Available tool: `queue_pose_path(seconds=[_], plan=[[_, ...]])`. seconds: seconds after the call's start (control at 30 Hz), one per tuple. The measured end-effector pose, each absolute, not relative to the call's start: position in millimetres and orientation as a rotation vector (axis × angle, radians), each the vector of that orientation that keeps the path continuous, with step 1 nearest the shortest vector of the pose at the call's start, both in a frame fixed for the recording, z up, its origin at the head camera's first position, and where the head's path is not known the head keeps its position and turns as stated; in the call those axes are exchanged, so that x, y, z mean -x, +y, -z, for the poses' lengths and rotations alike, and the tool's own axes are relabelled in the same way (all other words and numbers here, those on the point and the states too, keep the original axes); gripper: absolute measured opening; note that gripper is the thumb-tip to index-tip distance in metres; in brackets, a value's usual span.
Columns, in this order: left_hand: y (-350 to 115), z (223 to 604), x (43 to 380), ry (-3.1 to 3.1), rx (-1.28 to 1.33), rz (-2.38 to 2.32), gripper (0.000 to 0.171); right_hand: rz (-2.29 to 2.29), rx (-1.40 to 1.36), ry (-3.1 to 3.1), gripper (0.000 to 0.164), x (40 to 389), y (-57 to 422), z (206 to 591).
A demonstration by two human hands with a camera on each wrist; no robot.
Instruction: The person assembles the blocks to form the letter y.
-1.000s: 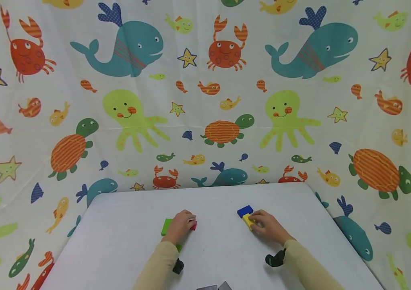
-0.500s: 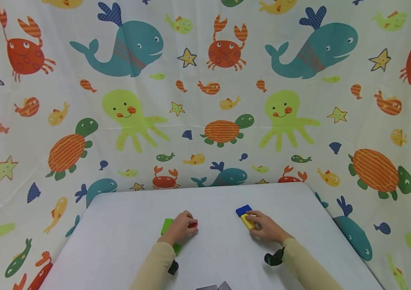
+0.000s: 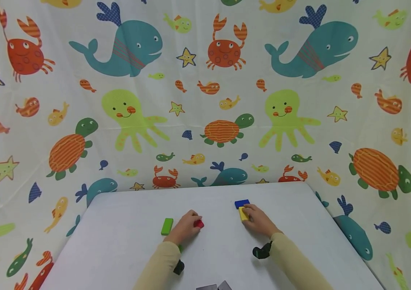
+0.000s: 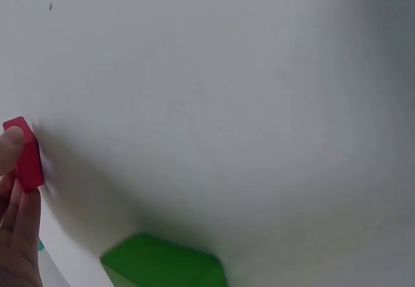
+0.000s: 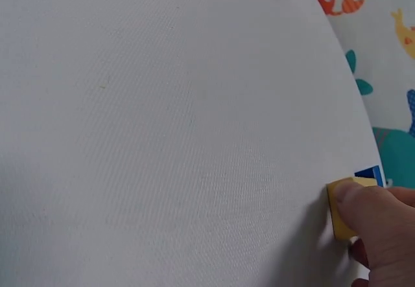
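Observation:
My left hand (image 3: 184, 226) pinches a red block (image 3: 199, 223) between thumb and fingers on the white table. In the left wrist view the thumb lies over the red block (image 4: 27, 160), with the fingers behind it. On the right, my right hand (image 3: 261, 221) grips a yellow block (image 3: 243, 214) by its sides. The yellow block's far end meets a blue block (image 3: 242, 204). In the right wrist view my thumb presses the yellow block (image 5: 340, 216), and only a corner of the blue block (image 5: 369, 173) shows behind it.
A green block (image 3: 167, 226) lies left of my left hand. Another green block (image 4: 162, 264) sits below the left wrist, mostly hidden in the head view. Two grey blocks (image 3: 207, 287) are cut off at the front edge. A sea-animal curtain (image 3: 223, 100) hangs behind the table.
My right hand has moved left and away with the yellow block, and the blue block has shifted and turned straighter. My left hand has slid the red block slightly right.

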State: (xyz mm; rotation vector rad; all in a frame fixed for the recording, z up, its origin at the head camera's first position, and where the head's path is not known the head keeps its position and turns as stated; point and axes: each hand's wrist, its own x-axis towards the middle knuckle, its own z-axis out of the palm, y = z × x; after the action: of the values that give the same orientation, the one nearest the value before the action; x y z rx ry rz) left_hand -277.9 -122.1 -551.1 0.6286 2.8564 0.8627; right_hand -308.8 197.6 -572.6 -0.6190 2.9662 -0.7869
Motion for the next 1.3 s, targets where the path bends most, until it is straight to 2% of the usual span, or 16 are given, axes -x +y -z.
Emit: queue_pose_path(seconds=[0.5, 0.9, 1.3], plan=[[-92, 552, 280, 2.894, -0.719, -0.817, 0.025, 0.849, 0.152, 3.013, 0.062, 302, 213, 568], [-62, 551, 278, 2.798, -0.621, -0.943, 0.029, 0.828, 0.519, 2.973, 0.058, 305, 227, 574], [-39, 559, 274, 2.838, -0.635, -0.958, 0.025, 0.957, 0.315, 3.077, 0.052, 300, 203, 562]])
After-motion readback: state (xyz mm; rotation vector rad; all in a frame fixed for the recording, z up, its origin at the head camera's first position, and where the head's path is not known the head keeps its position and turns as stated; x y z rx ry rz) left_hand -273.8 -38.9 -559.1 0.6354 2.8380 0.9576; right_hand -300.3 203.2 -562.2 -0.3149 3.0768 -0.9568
